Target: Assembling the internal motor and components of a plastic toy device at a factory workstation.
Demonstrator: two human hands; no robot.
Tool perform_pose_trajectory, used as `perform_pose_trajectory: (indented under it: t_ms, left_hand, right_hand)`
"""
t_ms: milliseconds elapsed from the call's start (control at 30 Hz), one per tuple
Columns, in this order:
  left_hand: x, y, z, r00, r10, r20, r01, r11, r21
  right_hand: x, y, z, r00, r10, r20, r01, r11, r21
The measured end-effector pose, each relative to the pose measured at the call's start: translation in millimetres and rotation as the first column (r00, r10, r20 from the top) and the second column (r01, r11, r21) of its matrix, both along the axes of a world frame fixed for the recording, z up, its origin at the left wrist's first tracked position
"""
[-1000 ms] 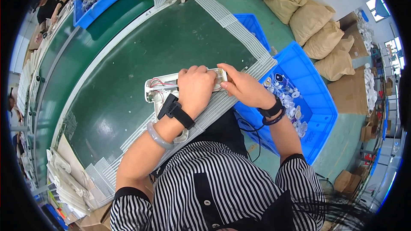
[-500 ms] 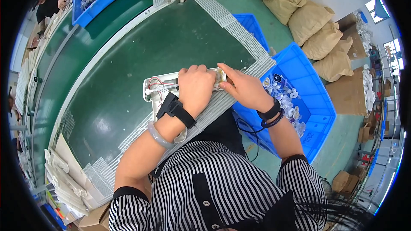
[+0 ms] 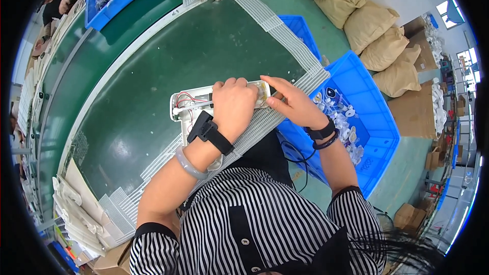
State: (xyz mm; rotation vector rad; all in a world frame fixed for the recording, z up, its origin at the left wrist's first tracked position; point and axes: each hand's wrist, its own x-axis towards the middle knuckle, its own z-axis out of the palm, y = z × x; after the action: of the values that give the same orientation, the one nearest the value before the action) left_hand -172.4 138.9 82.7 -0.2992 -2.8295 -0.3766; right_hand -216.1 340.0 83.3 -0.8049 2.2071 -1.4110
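Observation:
A white plastic housing [image 3: 176,113] with its inside facing up lies on the green table by the near edge. Thin red wires and a pale tube run inside its left end, and a clear part sits at its right end. A narrower section reaches toward me under my left forearm. My left hand [image 3: 234,104] is closed over the middle of the housing from above, hiding what lies beneath the fingers. At the right end is my right hand [image 3: 298,103], thumb and fingers apart around that end. Its fingertips are close to the rim; contact is unclear.
A blue bin [image 3: 374,117] with clear and white plastic parts stands right of the green table [image 3: 204,46]. Another blue bin [image 3: 122,2] of parts sits far left. Brown sacks [image 3: 369,25] and cardboard boxes [image 3: 412,109] line the right. A co-worker [image 3: 63,0] is far left.
My right hand has shifted slightly right, its thumb drawing back from the housing's end and spreading from the fingers. The left hand and housing are nearly still.

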Motion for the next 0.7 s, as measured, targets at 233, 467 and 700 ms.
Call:
perform_pose_trajectory:
  t_ms: [233,467,700]
  left_hand:
    - [-0.5,-3.2,0.5,0.999,-0.030,0.044,0.032,0.999,-0.029]
    - [-2.6,-4.1,9.2,0.988,-0.050,0.143,0.046,0.998,0.030]
    - [-1.1,-2.2,3.4,0.997,-0.062,0.052,0.064,0.996,-0.054]
  right_hand:
    - [-15.3,-0.2,5.2,0.999,0.047,0.026,-0.050,0.990,0.130]
    - [-13.8,-1.4,14.7,0.993,0.085,-0.077,-0.069,0.979,0.192]
    - [-5.5,-4.7,15.7,0.993,0.064,-0.102,-0.029,0.950,0.310]
